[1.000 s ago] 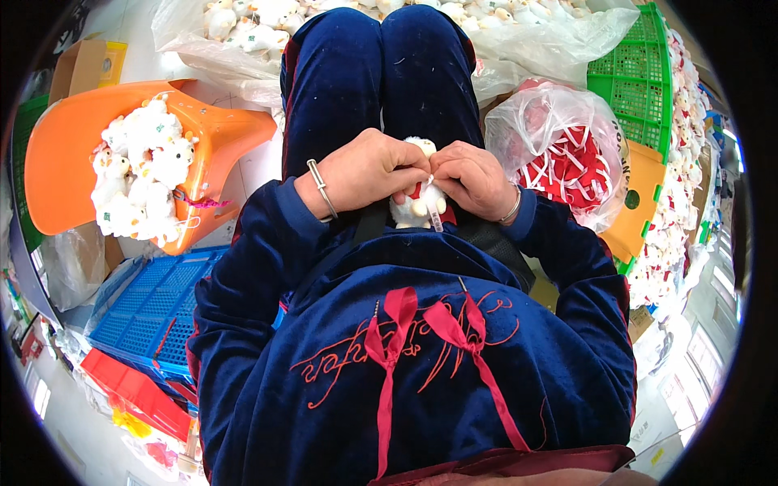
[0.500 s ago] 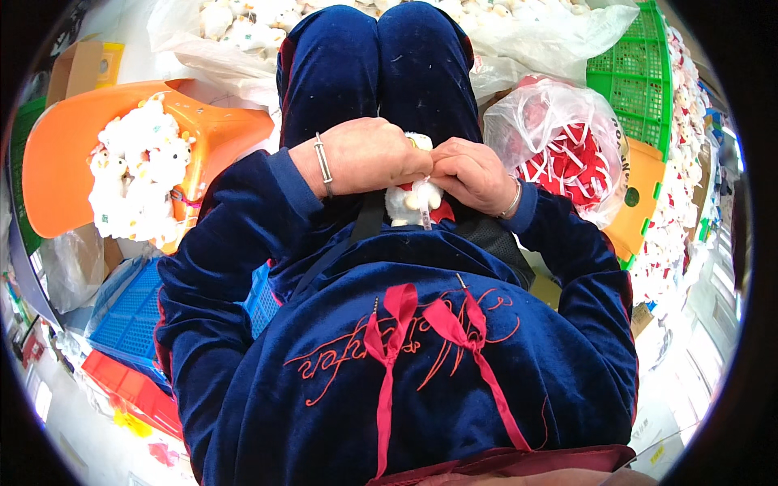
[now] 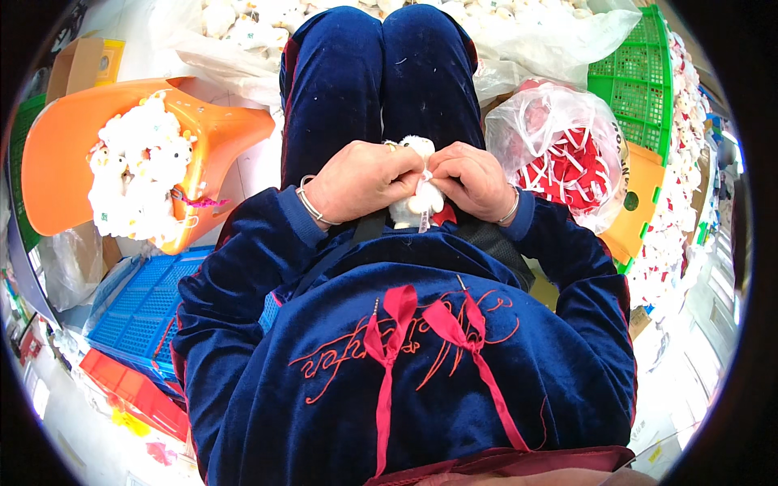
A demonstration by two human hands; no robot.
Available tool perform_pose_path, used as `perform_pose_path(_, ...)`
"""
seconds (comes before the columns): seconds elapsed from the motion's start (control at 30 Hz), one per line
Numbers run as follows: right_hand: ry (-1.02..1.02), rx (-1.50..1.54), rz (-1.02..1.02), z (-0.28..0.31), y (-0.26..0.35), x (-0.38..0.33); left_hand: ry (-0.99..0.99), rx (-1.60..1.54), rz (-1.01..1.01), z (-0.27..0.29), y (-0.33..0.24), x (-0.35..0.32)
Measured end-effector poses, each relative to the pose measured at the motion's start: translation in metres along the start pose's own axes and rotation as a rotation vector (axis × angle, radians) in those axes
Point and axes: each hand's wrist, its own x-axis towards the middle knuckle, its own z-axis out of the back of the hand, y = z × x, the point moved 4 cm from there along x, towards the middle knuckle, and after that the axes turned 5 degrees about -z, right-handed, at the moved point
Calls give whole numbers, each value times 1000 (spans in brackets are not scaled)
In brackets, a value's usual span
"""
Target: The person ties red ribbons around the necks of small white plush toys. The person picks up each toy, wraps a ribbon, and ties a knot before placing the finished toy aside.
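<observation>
A small white plush toy rests in my lap, its head showing between my two hands. Against its body lies a bit of red cloth, and a narrow white ribbon hangs down its front. My left hand is closed in a pinch at the toy's neck, on the ribbon. From the other side my right hand pinches at the same spot, thumb and forefinger together. My fingers hide the pinched part of the ribbon.
At left, an orange chair bears a pile of white plush toys; a blue crate sits below it. At right stands a clear bag of red pieces with white ribbons, beside a green crate. More plush toys lie beyond my knees.
My left wrist has dropped toward me and its elbow has come inward, uncovering more of the toy's head. My right hand has barely moved, and the toy stays in my lap.
</observation>
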Motion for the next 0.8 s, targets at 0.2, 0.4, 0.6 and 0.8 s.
perform_pose_path(0.2, 1, -8, 13, -1, 2, 3, 9, -3, -43, 5, -2, 3)
perform_pose_path(0.4, -3, -14, -1, -1, 2, 2, -61, 53, -77, -1, -3, 0)
perform_pose_path(0.6, -24, -42, -19, 1, 5, 1, -157, 111, 2, -9, -10, -9)
perform_pose_path(0.8, -52, -80, 15, 4, 10, 2, -239, 206, -1, -12, -15, -17)
